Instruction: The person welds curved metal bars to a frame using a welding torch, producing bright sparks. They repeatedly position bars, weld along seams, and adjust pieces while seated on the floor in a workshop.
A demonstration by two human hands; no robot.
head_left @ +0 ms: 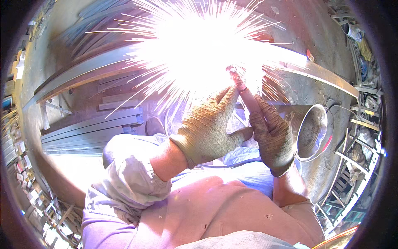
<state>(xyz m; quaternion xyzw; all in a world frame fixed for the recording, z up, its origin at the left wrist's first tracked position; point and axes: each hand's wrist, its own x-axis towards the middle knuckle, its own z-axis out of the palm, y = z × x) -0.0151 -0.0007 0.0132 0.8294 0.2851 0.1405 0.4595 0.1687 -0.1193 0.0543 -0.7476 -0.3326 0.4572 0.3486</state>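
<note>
A welding torch (249, 101) slants up into a huge white glare with sparks flying out all round. My right hand (273, 139), in a dirty ribbed work glove, is closed around its handle. The tip and the spot where the arc burns are lost in the brightness. Just left of the torch is my left hand (209, 128), in the same kind of glove. Its fingers stretch up toward the torch's neck, with the thumb apart and close to the right glove. A long metal beam (89, 68) crosses behind the glare from left to right.
Grey metal bars (91, 130) lie stacked at left, with more lengths (99, 20) at far left. A round metal drum or pipe (311, 132) lies on its side at right. Metal frames (352, 166) stand along the right edge. A shoe (155, 125) shows below the sparks.
</note>
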